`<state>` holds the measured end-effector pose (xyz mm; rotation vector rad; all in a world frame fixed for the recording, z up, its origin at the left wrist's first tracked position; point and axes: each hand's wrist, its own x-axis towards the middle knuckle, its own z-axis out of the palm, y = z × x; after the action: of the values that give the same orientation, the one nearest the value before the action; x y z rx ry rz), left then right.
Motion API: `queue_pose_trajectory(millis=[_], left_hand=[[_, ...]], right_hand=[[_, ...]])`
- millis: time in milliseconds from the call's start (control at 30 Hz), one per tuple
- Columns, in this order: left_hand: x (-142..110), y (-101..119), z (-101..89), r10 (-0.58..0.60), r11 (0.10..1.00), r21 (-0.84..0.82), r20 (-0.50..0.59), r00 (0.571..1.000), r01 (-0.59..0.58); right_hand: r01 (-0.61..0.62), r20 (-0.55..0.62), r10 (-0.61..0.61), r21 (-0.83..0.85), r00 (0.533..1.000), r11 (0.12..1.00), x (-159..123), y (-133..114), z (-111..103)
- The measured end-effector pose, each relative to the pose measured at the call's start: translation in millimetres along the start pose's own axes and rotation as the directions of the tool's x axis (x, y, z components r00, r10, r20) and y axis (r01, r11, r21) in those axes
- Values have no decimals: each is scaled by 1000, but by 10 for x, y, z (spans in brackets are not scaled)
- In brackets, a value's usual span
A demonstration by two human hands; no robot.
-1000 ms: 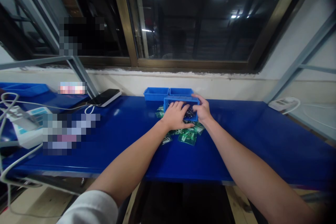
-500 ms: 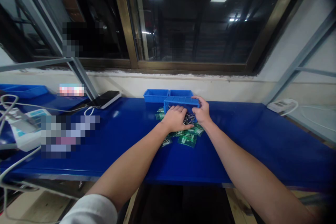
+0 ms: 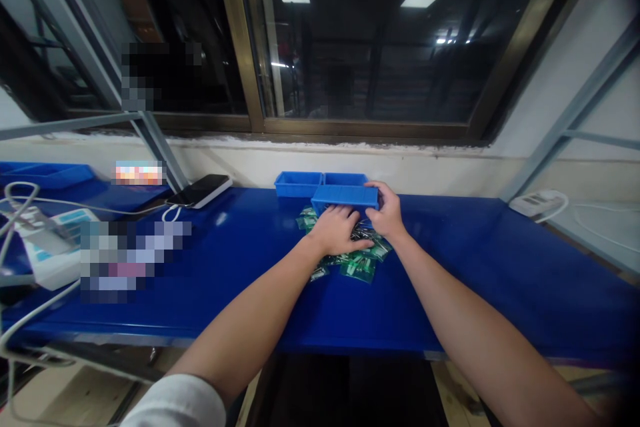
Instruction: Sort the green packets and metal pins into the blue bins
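Observation:
My right hand (image 3: 387, 213) grips the right end of a blue plastic bin (image 3: 345, 197), which is tipped with its mouth down and its ribbed side up. In front of it, my left hand (image 3: 335, 231) lies palm down with the thumb spread; its fingertips are partly hidden at the bin's lower edge. Loose metal screws (image 3: 361, 235), too small to make out exactly, show beside the left thumb. Beneath and around them lie several small green-printed clear bags (image 3: 359, 267) with pale pieces inside.
Two more blue bins (image 3: 300, 184) stand against the wall behind. To the left are a phone-like device (image 3: 203, 191) with a cable, a white power strip (image 3: 55, 247) and blue trays (image 3: 45, 175). A white object with a cable (image 3: 537, 203) sits at the right by a metal frame.
The blue bin has tipped further over, so its ribbed side shows more and its inside is hidden. Fewer screws show by the left hand. Both hands stay nearly in place.

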<state>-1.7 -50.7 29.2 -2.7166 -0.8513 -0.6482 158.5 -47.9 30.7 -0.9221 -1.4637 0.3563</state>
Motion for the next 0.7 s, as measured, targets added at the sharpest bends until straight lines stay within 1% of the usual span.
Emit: queue_pose_trajectory(millis=[133, 267, 400, 467, 567, 700], left_hand=[[3, -1, -5, -4, 1000, -5, 27, 1000, 4], [14, -8, 7, -3, 999, -41, 73, 997, 6], [18, -31, 17, 10, 997, -71, 69, 998, -5], [12, -40, 7, 23, 997, -79, 74, 997, -17], [-5, -40, -29, 30, 995, -98, 87, 996, -21], [-23, -33, -101, 8, 990, -142, 83, 997, 4]], right_hand=[[64, 33, -61, -81, 998, 995, -23, -50, 4], [163, 66, -154, -174, 986, 971, -52, -118, 27], [202, 60, -193, -238, 979, 950, -64, -116, 44], [211, 38, -208, -256, 977, 943, -61, -105, 44], [212, -33, -229, -268, 973, 940, -48, -103, 32], [152, -157, -197, -259, 968, 954, -20, -98, -9]])
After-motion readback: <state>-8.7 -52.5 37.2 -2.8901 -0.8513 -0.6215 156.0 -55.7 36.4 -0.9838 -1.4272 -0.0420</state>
